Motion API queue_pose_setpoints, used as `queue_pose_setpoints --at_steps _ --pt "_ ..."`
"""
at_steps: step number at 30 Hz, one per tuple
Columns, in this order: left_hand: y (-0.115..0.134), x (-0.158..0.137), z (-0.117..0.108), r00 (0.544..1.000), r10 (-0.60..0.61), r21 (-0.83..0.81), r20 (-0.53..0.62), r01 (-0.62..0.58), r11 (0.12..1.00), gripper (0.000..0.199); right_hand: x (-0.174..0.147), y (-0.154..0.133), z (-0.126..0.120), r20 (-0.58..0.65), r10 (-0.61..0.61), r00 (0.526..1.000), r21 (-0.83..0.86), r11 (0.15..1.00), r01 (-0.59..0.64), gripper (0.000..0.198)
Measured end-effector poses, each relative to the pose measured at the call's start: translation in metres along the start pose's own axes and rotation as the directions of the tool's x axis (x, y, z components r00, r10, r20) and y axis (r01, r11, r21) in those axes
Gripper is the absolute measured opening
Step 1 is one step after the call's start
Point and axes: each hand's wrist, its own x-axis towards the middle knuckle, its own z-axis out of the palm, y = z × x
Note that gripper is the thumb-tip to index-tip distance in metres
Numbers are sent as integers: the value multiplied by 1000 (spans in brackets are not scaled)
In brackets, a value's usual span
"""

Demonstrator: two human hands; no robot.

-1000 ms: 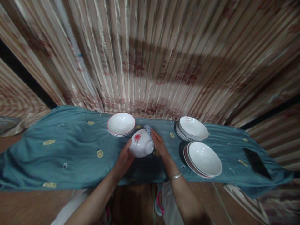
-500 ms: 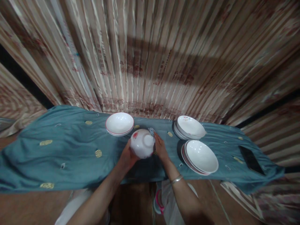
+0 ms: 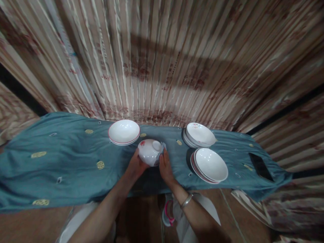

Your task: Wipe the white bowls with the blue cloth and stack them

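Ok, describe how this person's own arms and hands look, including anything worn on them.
The left hand and right hand are ungloved. The left forearm and right forearm are bare, with no sleeve in view. A shiny silver-coloured bangle circles the right one near the wrist; none shows on the left. The fingers are too blurred to rule out rings.

Location: apparently a room in a home. Evidence: pleated, flower-printed curtain [image 3: 152,71] behind; bench [image 3: 73,168] draped in teal, yellow-patterned cloth; stacked white bowls [image 3: 211,165]; dark slab, probably a phone [image 3: 260,167]; pink-strapped slipper [image 3: 165,221] above brown floor [image 3: 224,219].
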Motion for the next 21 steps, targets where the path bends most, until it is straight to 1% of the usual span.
queue_pose_setpoints --at_steps 3,7,11,13,16,18,21 --pt "1 -1 5 1000 -8 -29 10 9 1000 46 -11 -1 4 11 -64 998 -33 997 65 67" --pt "2 0 7 999 -9 -42 39 11 999 49 -19 0 4 26 -95 995 -97 991 97 65" --pt "4 3 2 997 -10 -80 81 17 997 50 -25 -4 0 50 -132 990 -119 983 137 61" --pt "5 7 -2 995 -14 -103 99 24 994 49 -31 -10 -2 82 -151 985 -128 979 160 60" --pt "4 12 -5 986 -3 -152 164 29 988 48 -41 -22 -5 141 -168 976 -175 966 192 60" --pt "3 14 -4 979 15 -171 203 21 985 47 -45 -29 -6 167 -206 964 -214 947 239 59" --pt "0 13 1 974 27 -167 225 12 986 49 -46 -36 -8 194 -298 935 -276 898 344 60"
